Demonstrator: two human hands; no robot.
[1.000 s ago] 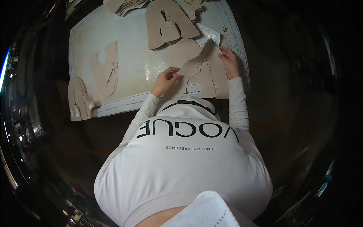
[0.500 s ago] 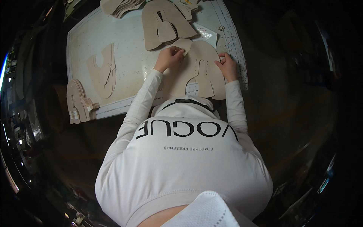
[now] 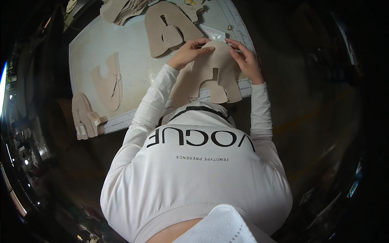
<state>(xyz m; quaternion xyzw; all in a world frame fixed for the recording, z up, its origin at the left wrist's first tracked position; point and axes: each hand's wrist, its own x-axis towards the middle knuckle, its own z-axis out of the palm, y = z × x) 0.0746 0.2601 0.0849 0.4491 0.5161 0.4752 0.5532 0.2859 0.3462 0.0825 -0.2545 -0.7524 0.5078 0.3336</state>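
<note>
A beige leather shoe upper (image 3: pixel 217 53), with an opening and punched lace holes, is raised and bent over at its rounded top in front of me. My left hand (image 3: pixel 192 52) pinches its upper left edge, thumb on the near face and fingers behind. My right hand (image 3: pixel 246 60) is at the upper right edge; its thumb and fingers are spread apart, the thumb close against the leather. Another flat beige piece (image 3: pixel 183 86) lies partly beneath the upper, on the left. Just beyond my left hand rests a stack of similar uppers (image 3: pixel 156 30).
The pale table (image 3: pixel 135 60) has a ruled border. On its left lie a single curved upper (image 3: pixel 115 87) and, at the near corner, a stack of smaller pieces (image 3: pixel 83 111). More beige pieces (image 3: pixel 119 11) are piled at the back, with a white printed sheet (image 3: pixel 214 33) nearby.
The upper was lying flatter and now its rounded top is lifted and bent. My left hand has moved right along its top edge; my right hand has shifted slightly and its fingers have spread.
</note>
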